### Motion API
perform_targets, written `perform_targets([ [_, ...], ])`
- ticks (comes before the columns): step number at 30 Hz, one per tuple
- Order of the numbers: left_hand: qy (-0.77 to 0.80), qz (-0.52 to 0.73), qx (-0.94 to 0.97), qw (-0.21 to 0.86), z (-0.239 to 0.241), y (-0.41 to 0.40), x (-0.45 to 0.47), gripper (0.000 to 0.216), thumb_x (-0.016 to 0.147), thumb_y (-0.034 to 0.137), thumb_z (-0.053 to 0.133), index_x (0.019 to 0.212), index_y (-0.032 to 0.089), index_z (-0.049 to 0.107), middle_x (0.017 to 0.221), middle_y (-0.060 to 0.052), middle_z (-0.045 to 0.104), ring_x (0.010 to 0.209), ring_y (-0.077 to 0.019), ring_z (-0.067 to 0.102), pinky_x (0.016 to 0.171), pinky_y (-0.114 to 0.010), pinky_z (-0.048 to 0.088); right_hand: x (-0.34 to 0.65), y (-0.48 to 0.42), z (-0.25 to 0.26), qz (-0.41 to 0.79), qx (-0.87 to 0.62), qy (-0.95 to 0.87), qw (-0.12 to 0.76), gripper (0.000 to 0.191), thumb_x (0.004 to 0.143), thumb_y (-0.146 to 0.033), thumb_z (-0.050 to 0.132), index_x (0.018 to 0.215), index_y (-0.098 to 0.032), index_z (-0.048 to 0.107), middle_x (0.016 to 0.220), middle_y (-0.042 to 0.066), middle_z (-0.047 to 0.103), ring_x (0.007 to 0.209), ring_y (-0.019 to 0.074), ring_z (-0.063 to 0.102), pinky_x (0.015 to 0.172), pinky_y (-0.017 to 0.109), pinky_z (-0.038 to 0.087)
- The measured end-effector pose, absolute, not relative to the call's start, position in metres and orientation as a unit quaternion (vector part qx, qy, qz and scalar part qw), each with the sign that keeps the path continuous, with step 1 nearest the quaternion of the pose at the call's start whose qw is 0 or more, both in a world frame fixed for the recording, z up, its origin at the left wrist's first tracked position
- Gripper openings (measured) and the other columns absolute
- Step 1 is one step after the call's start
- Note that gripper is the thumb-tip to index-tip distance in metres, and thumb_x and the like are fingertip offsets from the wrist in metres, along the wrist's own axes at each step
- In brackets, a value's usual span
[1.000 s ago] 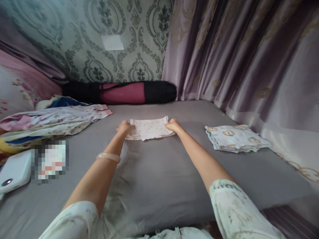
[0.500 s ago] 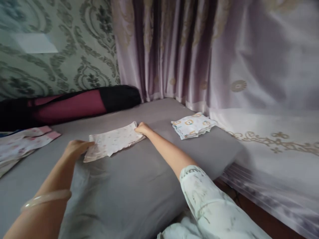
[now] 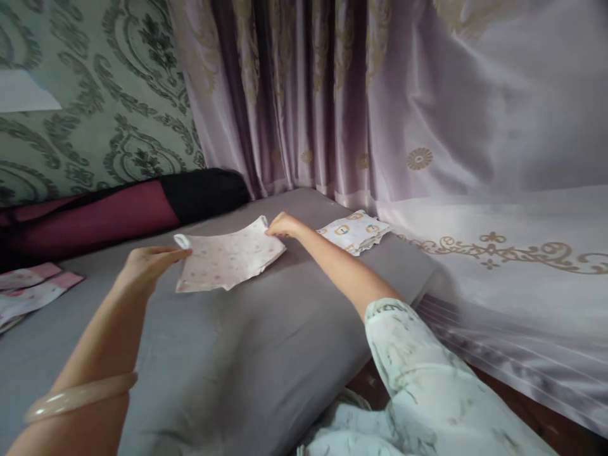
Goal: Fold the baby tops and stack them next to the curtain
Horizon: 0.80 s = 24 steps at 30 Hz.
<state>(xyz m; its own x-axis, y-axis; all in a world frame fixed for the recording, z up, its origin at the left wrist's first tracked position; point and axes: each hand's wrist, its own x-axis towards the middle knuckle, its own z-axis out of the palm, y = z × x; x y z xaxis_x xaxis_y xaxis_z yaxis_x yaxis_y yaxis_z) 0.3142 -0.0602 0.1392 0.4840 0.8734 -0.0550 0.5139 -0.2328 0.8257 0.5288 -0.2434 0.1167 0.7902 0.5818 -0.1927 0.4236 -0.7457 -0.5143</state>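
A folded pale pink cloth with small dots is stretched between my two hands, its upper edge sagging in the middle. My left hand pinches its left side near the upper corner, where a bit of white edge curls up. At the upper right corner my right hand grips it between thumb and fingers. The cloth looks slightly lifted off the grey sheet, though its lower edge may still touch. Just beyond my right forearm lies a folded white cloth stack with orange and green prints, partly hidden by that arm.
A grey-sheeted bed spreads under everything. Along the wall lies a long black and maroon bag. Pink-edged printed cloths rest at the left. Purple curtains hang behind, reaching down past the bed's right edge.
Both hands have raised the pink cloth's upper edge from the bed, and its left end has come up and turned. The view has swung slightly right.
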Motion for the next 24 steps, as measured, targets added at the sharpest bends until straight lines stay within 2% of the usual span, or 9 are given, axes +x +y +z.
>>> perform_targets([
  [2, 0.434, 0.184, 0.761, 0.445, 0.140, -0.074, 0.327, 0.013, 0.061, 0.026, 0.079, 0.071, 0.020, 0.074, 0.047, 0.008, 0.049, 0.057, -0.0107, 0.045, 0.054, -0.021, 0.030, 0.537, -0.262, 0.132, 0.159, -0.927, -0.242, 0.237, 0.015, 0.078, -0.026, 0.069, 0.071, -0.013, 0.067, 0.051, -0.004, 0.051, 0.047, 0.0071, 0.045, 0.048, 0.019, 0.035],
  [4, 0.403, 0.188, 0.763, 0.469, 0.139, -0.086, 0.340, 0.011, 0.063, 0.026, 0.077, 0.070, 0.018, 0.073, 0.050, 0.007, 0.051, 0.057, -0.0099, 0.042, 0.054, -0.021, 0.029, 0.545, -0.281, 0.148, 0.153, -0.935, -0.211, 0.241, 0.016, 0.074, -0.026, 0.074, 0.067, -0.014, 0.065, 0.048, -0.006, 0.048, 0.044, 0.0064, 0.040, 0.047, 0.019, 0.035],
  [8, 0.355, 0.178, 0.767, 0.504, 0.133, -0.113, 0.366, 0.018, 0.059, 0.033, 0.077, 0.066, 0.017, 0.072, 0.048, 0.005, 0.049, 0.054, -0.0107, 0.038, 0.050, -0.023, 0.027, 0.558, -0.320, 0.172, 0.150, -0.948, -0.162, 0.228, 0.026, 0.075, -0.023, 0.075, 0.057, -0.015, 0.058, 0.045, -0.007, 0.042, 0.043, 0.0051, 0.036, 0.045, 0.019, 0.032],
  [11, 0.329, 0.176, 0.767, 0.523, 0.131, -0.138, 0.384, 0.017, 0.056, 0.033, 0.076, 0.062, 0.018, 0.071, 0.051, 0.002, 0.054, 0.054, -0.0117, 0.041, 0.050, -0.023, 0.031, 0.571, -0.347, 0.181, 0.151, -0.952, -0.128, 0.235, 0.034, 0.079, -0.020, 0.073, 0.052, -0.015, 0.053, 0.044, -0.007, 0.041, 0.042, 0.0044, 0.035, 0.044, 0.018, 0.029],
  [20, 0.254, 0.157, 0.758, 0.580, 0.122, -0.204, 0.436, 0.021, 0.055, 0.035, 0.072, 0.061, 0.015, 0.069, 0.059, -0.002, 0.062, 0.049, -0.0092, 0.040, 0.048, -0.024, 0.032, 0.608, -0.420, 0.193, 0.132, -0.967, -0.028, 0.216, 0.026, 0.078, -0.019, 0.076, 0.059, -0.013, 0.060, 0.045, -0.006, 0.044, 0.042, 0.0045, 0.037, 0.044, 0.018, 0.031],
  [24, 0.222, 0.141, 0.755, 0.600, 0.115, -0.227, 0.456, 0.024, 0.058, 0.036, 0.070, 0.067, 0.014, 0.071, 0.065, -0.004, 0.067, 0.050, -0.0094, 0.043, 0.047, -0.023, 0.032, 0.621, -0.447, 0.196, 0.104, -0.977, -0.007, 0.187, 0.020, 0.077, -0.021, 0.078, 0.064, -0.012, 0.065, 0.048, -0.005, 0.048, 0.045, 0.0058, 0.042, 0.043, 0.018, 0.034],
])
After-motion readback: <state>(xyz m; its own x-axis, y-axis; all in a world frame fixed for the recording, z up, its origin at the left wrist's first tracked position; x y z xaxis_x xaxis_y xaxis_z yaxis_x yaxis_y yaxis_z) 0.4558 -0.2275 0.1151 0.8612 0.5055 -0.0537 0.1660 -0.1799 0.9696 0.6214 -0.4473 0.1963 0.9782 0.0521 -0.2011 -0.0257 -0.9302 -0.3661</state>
